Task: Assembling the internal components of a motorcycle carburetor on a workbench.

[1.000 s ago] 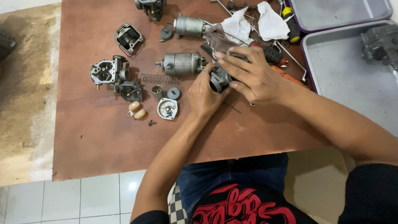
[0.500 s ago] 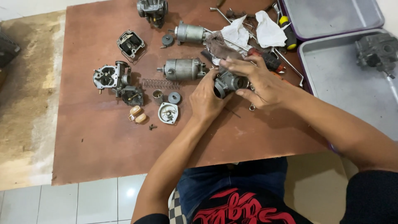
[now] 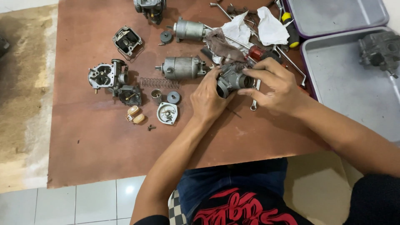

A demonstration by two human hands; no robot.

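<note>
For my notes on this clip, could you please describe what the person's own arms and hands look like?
Both hands, left and right, are bare: no gloves, and no rings or watch that I can see. The forearms are bare too. Black sleeves begin near the upper arms at the frame's bottom edge. No markings are visible.

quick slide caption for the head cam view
Both hands, left hand and right hand, grip a grey carburetor body over a brown table strewn with engine parts.

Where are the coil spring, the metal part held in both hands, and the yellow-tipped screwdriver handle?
Coil spring [image 3: 155, 82]: head view, middle of its coils on the board.
Carburetor body [image 3: 231, 78]: head view, grey casting between the hands.
Screwdriver handle [image 3: 290, 30]: head view, black grip between its yellow ends.
</note>
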